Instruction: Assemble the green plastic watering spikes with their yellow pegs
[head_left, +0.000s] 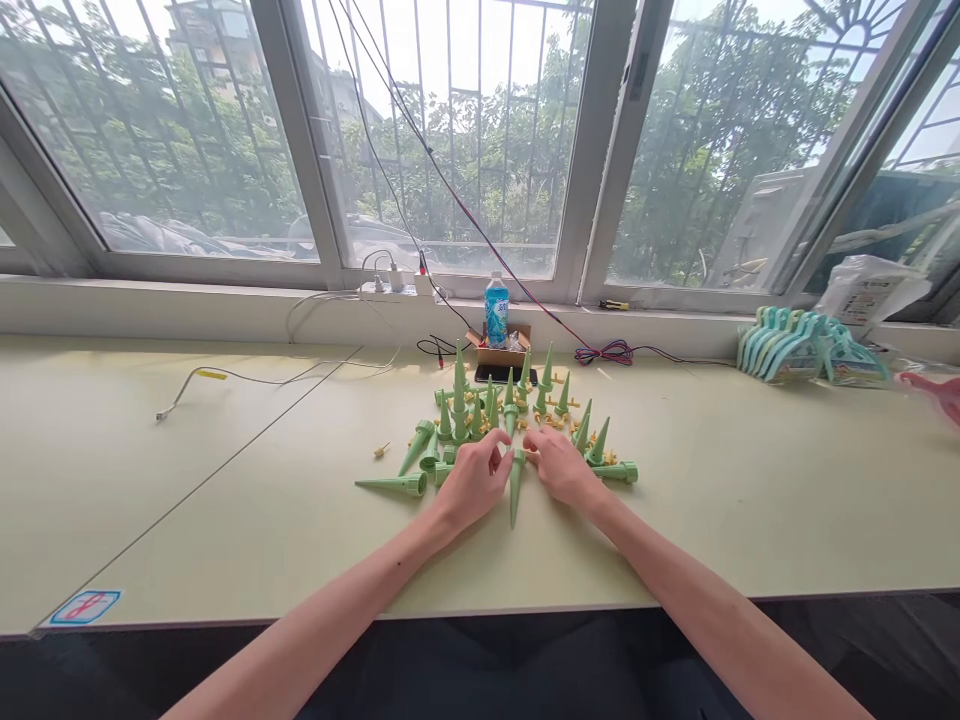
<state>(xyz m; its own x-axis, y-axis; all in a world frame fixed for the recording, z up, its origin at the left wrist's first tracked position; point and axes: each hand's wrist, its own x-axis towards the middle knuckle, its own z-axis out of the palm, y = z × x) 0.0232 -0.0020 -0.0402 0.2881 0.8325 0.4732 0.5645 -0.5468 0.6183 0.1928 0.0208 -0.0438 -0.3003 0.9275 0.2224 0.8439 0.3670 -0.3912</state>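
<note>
Between my hands, a green plastic plant watering spike (515, 492) points its tip toward me, its wide capped end away. My left hand (477, 470) is curled with thumb and fingers against the left of that cap. My right hand (556, 464) is pinched at the cap's right side; whatever small piece its fingertips hold is hidden. Beyond my hands, several green spikes stand upright (459, 395) or lie on their sides. One loose spike (394, 485) lies left of my left hand. Small yellow valves (551, 420) are scattered among them.
Behind the spikes, a blue liquid bottle (496, 312) stands by an open cardboard box (504, 352) and a dark phone (491, 374). A lone yellow valve (382, 450) lies left. Coiled cables (604, 352) and light-green hangers (795, 345) are at the back right of the table (750, 510).
</note>
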